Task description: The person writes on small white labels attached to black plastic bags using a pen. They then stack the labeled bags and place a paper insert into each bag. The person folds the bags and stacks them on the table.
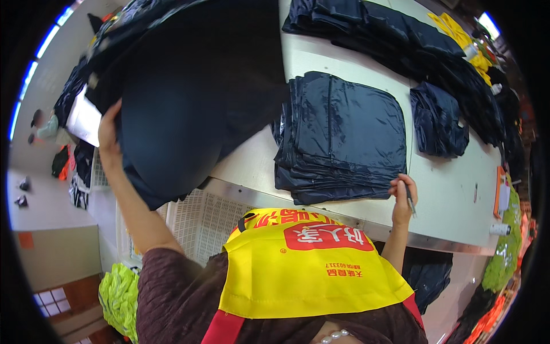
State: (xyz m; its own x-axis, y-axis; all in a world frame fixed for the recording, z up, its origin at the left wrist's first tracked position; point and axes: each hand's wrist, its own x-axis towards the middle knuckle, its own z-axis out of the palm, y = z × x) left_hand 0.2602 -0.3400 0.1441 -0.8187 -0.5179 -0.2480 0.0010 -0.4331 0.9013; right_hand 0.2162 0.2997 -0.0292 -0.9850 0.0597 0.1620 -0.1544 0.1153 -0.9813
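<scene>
My left hand [109,135] grips the edge of a large dark navy fabric piece [172,109]. The raised piece fills the upper left and hides part of my fingers and the table behind. My right hand [403,192] is closed around a slim dark pen-like tool [410,202], its lower end pointing down past my fingers. Those fingers are at the near right corner of a neat stack of shiny navy fabric pieces [349,129], which lies on the white table [438,189]. Whether they touch the stack I cannot tell.
A folded navy bundle [438,120] lies right of the stack. Long piles of dark garments [395,34] run along the far side, with yellow fabric [458,31] behind. White plastic crates [212,221] stand below the table's near edge. Green fabric [507,246] is at the right.
</scene>
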